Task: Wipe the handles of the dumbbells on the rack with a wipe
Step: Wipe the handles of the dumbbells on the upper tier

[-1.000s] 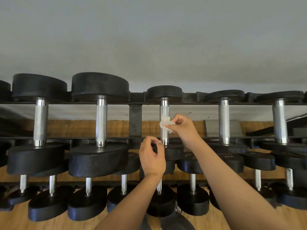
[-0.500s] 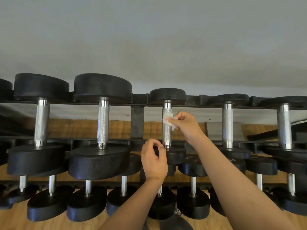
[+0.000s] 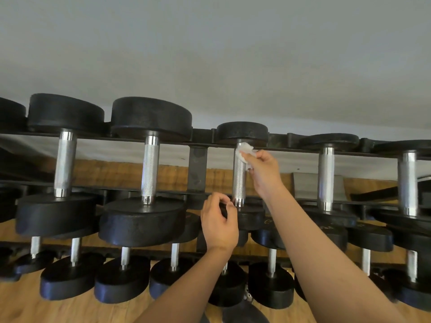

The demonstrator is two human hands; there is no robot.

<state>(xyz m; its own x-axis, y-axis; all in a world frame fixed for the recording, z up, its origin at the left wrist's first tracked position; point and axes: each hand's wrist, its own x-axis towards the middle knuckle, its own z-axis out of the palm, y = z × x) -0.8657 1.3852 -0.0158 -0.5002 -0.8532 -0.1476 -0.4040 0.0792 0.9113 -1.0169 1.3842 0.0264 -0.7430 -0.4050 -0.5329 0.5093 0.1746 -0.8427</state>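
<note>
Floorboards point(image 3: 21, 306) of warm wood lie nearest, under a low tier of small black dumbbells point(image 3: 121, 283) with short bright stems. Above them the left hand point(image 3: 219, 226) is raised with its back to the camera. Its fingers and thumb are curled in at the rim of the near head point(image 3: 253, 217) of the middle dumbbell on the upper tier. Whether they actually clasp that rim or only hover against it cannot be told.

Just beyond, this dumbbell's knurled steel handle point(image 3: 239, 183) runs away from the viewer. The right hand point(image 3: 264, 171) reaches to its far end, pinching a crumpled white wipe point(image 3: 245, 150) between thumb and fingertips. The wipe is pressed on the handle just beneath the far head point(image 3: 242, 132).

On either side, well apart, sit neighbouring dumbbells: a much larger one point(image 3: 149, 164) to the left and a slimmer one point(image 3: 326, 178) to the right. All are cradled on the black rack point(image 3: 197, 169), whose upright strut stands between the middle pair. Behind everything rises a plain grey wall point(image 3: 210, 54).
</note>
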